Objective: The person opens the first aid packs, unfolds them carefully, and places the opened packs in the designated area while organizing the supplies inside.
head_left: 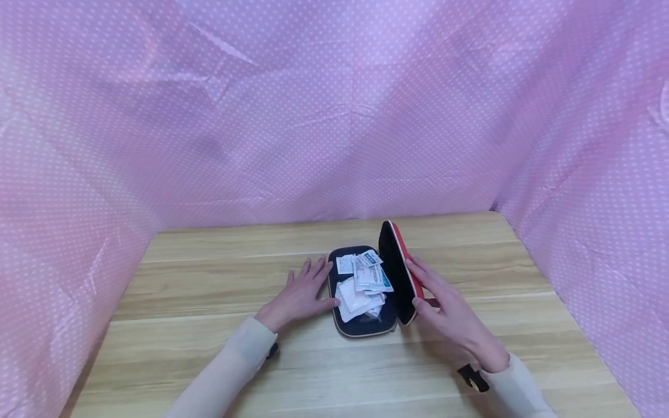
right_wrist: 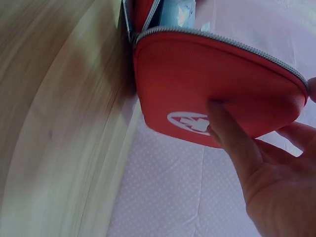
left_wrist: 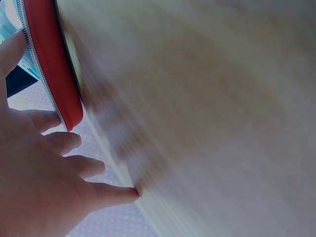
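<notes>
A red zip case (left_wrist: 52,59) with a black lining lies unfolded on the table. Its base (head_left: 347,329) is flat, holding several white packets (head_left: 358,299) and printed sachets (head_left: 372,276). The lid (right_wrist: 197,79), marked with a white emblem (right_wrist: 190,122), stands steeply tilted on the right. My left hand (head_left: 300,297) rests at the base's left rim, fingers spread, with the thumb and a fingertip by the zip edge. My right hand (head_left: 448,306) holds the lid from its outer side. One digit presses the red face near the emblem, while another fingertip is at the zipped edge.
The case is on a wooden table (head_left: 209,360). Pink dotted cloth (head_left: 324,122) hangs behind the table and along both sides. A dark strap (head_left: 473,378) shows at my right sleeve cuff.
</notes>
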Demonstrator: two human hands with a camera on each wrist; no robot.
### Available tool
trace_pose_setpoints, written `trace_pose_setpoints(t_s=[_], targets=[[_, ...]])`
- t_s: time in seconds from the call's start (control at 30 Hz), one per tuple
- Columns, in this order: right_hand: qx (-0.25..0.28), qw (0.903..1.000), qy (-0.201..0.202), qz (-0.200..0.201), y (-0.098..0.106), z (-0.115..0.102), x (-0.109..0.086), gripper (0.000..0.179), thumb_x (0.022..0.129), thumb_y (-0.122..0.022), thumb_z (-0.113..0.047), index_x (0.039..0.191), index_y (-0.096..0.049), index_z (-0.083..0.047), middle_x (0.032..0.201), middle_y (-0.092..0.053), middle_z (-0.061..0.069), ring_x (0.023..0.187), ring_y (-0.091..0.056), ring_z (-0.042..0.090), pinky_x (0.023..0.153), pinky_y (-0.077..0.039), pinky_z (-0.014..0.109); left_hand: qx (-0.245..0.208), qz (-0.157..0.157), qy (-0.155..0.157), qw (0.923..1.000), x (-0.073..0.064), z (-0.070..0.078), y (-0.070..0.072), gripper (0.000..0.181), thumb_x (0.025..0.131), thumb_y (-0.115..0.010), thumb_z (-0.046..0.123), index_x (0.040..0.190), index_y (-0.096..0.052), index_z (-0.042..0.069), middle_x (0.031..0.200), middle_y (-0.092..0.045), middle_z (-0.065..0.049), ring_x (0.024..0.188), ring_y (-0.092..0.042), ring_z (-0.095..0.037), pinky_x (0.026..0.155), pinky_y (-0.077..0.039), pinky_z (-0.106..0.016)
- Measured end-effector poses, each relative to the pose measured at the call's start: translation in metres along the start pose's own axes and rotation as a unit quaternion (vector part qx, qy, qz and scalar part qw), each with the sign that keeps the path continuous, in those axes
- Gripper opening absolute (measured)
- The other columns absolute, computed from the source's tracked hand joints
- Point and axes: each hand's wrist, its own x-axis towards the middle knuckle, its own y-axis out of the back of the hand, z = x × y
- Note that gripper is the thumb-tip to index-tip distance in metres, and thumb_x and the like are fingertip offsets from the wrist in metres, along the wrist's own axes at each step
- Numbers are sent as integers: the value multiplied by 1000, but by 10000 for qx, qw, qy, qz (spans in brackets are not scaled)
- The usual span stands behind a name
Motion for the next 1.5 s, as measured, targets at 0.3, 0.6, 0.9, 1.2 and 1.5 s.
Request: trace_pose_setpoints(t_s=[0.3, 0.6, 0.9, 1.2, 1.5], targets=[[30, 9998, 128, 135, 16, 13, -5, 73, 91, -55, 12, 159, -37, -3, 163, -33, 25, 117, -61, 49, 76, -62, 30, -11, -95, 75, 9999, -1, -2, 1, 96, 93, -62, 67, 166, -26, 16, 173, -11, -10, 157, -6, -44, 117, -10, -75], [10, 9998, -35, 219, 29, 23, -10, 73, 85, -53, 18, 155, -40, 5, 159, -37, 30, 115, -62, 48, 74, -60, 22, -33, -113, 84, 9999, -2, -1, 3, 95, 94, -63, 66, 166, -25, 16, 173, -10, -9, 157, -4, -44, 118, -9, -75], [44, 9984, -556, 85, 43, 40, -14, 61, 92, -59, 10, 151, -45, 8, 154, -41, 33, 114, -63, 50, 83, -56, 18, -80, -171, 121, 9997, -1, 0, 3, 96, 93, -64, 65, 166, -25, 15, 173, -10, -9, 157, -5, -45, 118, -9, -75], [-500, 9968, -605, -112, 53, 61, -15, 54, 92, -60, 10, 145, -51, 11, 146, -50, 35, 105, -70, 43, 82, -49, 8, -58, -188, 118, 9997, 0, 0, 2, 97, 93, -64, 65, 166, -25, 15, 173, -10, -9, 156, -5, -45, 118, -10, -74], [-313, 9962, -634, -512, 50, 78, -13, 53, 88, -63, 16, 139, -50, 19, 139, -54, 38, 101, -71, 39, 81, -59, 25, -94, -184, 92, 9997, 0, -3, 4, 96, 94, -64, 63, 165, -25, 13, 173, -11, -9, 156, -4, -45, 119, -11, -72]])
